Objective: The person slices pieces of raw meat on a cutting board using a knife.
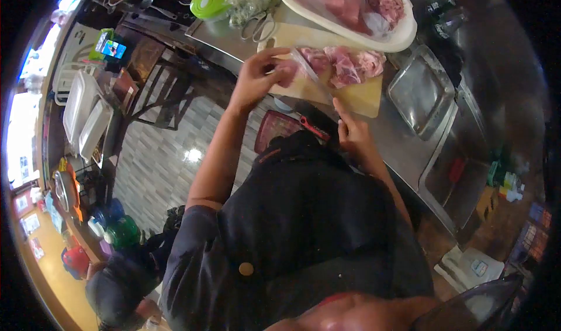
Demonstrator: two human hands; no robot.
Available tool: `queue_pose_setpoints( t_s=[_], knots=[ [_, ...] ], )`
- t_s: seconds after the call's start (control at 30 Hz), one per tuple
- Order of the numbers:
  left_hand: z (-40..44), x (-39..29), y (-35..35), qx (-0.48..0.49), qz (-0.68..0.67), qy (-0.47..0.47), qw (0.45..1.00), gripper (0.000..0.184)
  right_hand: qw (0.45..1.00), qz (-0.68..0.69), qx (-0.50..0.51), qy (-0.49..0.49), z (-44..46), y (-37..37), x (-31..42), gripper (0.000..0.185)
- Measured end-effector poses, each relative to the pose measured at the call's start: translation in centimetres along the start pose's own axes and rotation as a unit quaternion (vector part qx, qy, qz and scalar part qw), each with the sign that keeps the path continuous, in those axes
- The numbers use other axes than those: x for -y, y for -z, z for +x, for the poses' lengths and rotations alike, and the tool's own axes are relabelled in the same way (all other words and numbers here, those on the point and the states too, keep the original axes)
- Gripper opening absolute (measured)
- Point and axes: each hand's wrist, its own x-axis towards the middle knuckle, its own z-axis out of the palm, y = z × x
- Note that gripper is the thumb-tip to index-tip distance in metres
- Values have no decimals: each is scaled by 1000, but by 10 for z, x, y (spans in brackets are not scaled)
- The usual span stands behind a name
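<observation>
Raw meat pieces (346, 66) lie on a pale cutting board (369, 100). A knife (310, 69) slants across the board, its blade against the meat at the left. My right hand (355, 133) is closed round the knife's handle, with the index finger stretched along it. At the board's left edge my left hand (263, 76) pinches a piece of meat (284, 73) between thumb and fingers, close to the blade. Behind the board, a white tub (402, 43) holds more raw meat, some of it in clear plastic.
Scissors (258, 28), a plastic bag (248, 6) and a green container (211, 2) sit at the back left. A metal tray (422, 91) lies right of the board, near a sink (459, 179). Another person (125, 287) is at the lower left.
</observation>
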Motion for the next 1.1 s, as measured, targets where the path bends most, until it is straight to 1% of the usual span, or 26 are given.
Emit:
queue_pose_setpoints(
  t_s=[0.03, 0.07, 0.1, 0.17, 0.2, 0.27, 0.37, 0.4, 0.47, 0.5, 0.53, 0.57, 0.63, 0.67, 0.77, 0.87, 0.97, 1.07, 1.1],
  knots=[
    [8, 0, -7, 49, 0, 6, 999, 44, 1000, 7, -11, -5, 3, 0, -1, 55],
    [19, 4, -14, 68, 28, -10, 997, 42, 1000, 15, -22, -11, 4, 0, -1, 55],
    [27, 16, -11, 60, 111, -16, 992, 40, 999, 16, -21, -30, 4, 3, 0, 55],
    [41, 58, -2, 42, 274, -24, 961, 35, 997, 18, -17, -68, 5, 14, 1, 55],
    [45, 72, 5, 39, 339, -68, 938, 34, 998, 20, -22, -60, 4, 17, 0, 55],
    [36, 54, 1, -35, 345, -54, 936, 32, 998, 26, -35, -51, 0, 22, 0, 55],
    [18, 48, 6, -126, 367, -58, 920, 28, 992, 34, 86, -84, -11, 36, 19, 55],
    [13, 49, 8, -153, 376, -64, 912, 26, 994, 49, 83, -55, -14, 32, 17, 55],
    [2, 55, 5, -133, 353, -66, 924, 25, 994, 79, 79, 2, -24, 16, 5, 55],
    [-4, 56, 2, -123, 341, -68, 929, 25, 993, 86, 78, 11, -27, 10, -1, 55],
    [-10, 48, -5, -89, 316, -76, 941, 16, 993, 93, 77, 19, -29, 4, -3, 55],
    [-11, 53, -6, -81, 346, -114, 928, 16, 992, 101, 76, 28, -30, 0, -5, 55],
    [-10, 65, -6, -62, 402, -190, 894, 16, 989, 103, 107, -14, -32, -1, -6, 52],
    [-11, 66, -7, -68, 379, -161, 909, 16, 986, 104, 123, -36, -32, -2, -5, 51],
    [-9, 66, -5, -54, 390, -181, 901, 15, 988, 49, 134, -55, -32, -9, -4, 54],
    [-7, 57, -6, -28, 417, -135, 899, 14, 992, 18, 119, -49, -12, -19, 9, 56],
    [-7, 62, -8, -48, 411, -145, 899, 11, 998, 50, 37, 17, 17, -38, 12, 56],
    [-8, 62, -10, -62, 403, -142, 902, 10, 995, 61, 71, -22, 20, -33, 16, 55],
    [-7, 62, -11, -65, 394, -142, 906, 10, 995, 78, 62, 1, 16, -34, 11, 57]
  ],
)
